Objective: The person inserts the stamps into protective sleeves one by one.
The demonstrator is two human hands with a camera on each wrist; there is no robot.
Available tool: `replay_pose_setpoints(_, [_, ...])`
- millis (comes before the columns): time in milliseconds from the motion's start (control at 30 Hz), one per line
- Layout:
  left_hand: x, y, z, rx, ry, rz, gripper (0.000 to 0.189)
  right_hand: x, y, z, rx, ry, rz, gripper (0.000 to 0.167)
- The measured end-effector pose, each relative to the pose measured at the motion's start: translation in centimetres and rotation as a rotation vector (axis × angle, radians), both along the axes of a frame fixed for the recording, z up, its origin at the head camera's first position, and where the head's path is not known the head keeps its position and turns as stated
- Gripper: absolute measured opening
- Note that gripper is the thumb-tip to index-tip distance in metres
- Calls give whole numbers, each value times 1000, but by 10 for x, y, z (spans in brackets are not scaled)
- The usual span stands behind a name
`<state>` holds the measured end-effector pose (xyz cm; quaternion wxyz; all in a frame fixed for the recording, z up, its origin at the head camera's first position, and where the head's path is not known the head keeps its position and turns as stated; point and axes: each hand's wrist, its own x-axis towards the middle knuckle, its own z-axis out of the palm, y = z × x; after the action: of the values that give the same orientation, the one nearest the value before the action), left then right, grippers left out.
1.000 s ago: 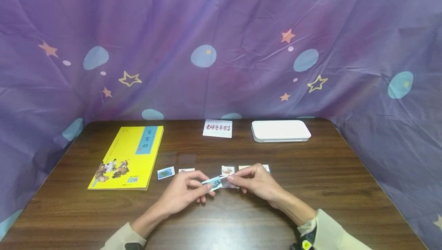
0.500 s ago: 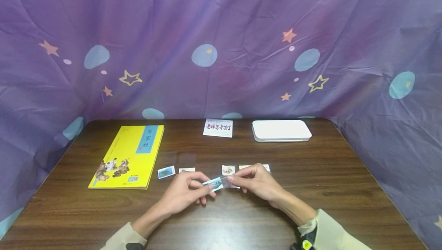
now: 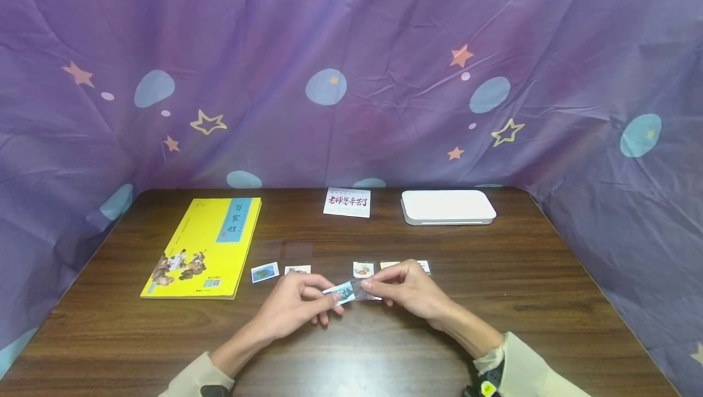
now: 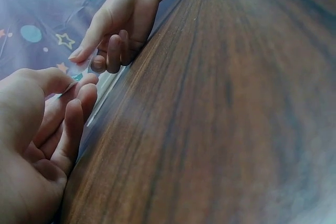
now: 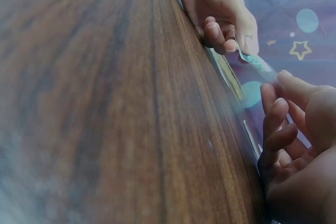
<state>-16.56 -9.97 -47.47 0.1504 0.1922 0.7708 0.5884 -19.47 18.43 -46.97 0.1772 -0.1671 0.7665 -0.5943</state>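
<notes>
- left hand [image 3: 293,304] is pinching a little blue picture card [image 3: 345,291] between thumb and fingers
- right hand [image 3: 414,294] is pinching a clear sleeve [image 3: 359,293] pretty much the same way
- card and sleeve are meeting between the two hands, just above the wooden table [image 3: 351,348]; can't really tell if the card's sitting inside
- yellow book [image 3: 205,247] is lying off to the left, white case [image 3: 448,207] is sitting back right

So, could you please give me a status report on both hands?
Left hand pinches blue card. Right hand pinches clear sleeve. Card meets sleeve; whether inserted, unclear. No obstruction seen.
</notes>
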Motion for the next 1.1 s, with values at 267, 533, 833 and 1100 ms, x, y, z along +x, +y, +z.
replay_pose_setpoints(267, [0,0,1,-5,-4,-2,18,0,-1,0,4,15,-1,18])
replay_pose_setpoints(533, [0,0,2,-11,12,-1,21,1,0,0,9,22,-18,17])
replay_pose_setpoints(833, [0,1,1,-19,6,-2,17,1,0,0,17,28,-16,18])
replay_pose_setpoints(1100, [0,0,1,-22,12,-13,17,0,0,0,21,18,-11,18])
